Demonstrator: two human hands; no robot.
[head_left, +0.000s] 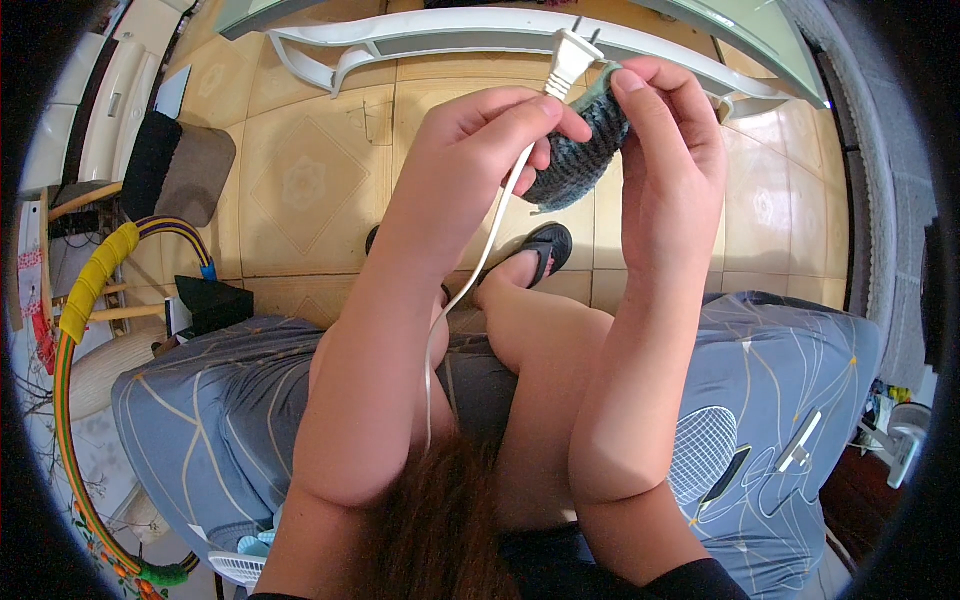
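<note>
My left hand (487,150) is closed around the white cord (497,215) just below its plug (572,58), whose two metal prongs point up and away from me. A ribbed, dark grey-green knitted piece (583,160) with a pale green edge hangs between my hands. My right hand (675,125) pinches its upper edge between thumb and fingers. The left fingertips rest against the knitted piece; whether they also grip it, I cannot tell. From the left hand the cord drops down between my legs, and its lower end is hidden.
I sit on a seat with a patterned grey-blue cover (780,350). To my right lie a white mesh racket-like thing (703,452), a dark phone-like slab (727,474) and a white power strip (800,442) with cables. A striped hoop (66,400) stands left; a white-framed table base (450,38) lies ahead.
</note>
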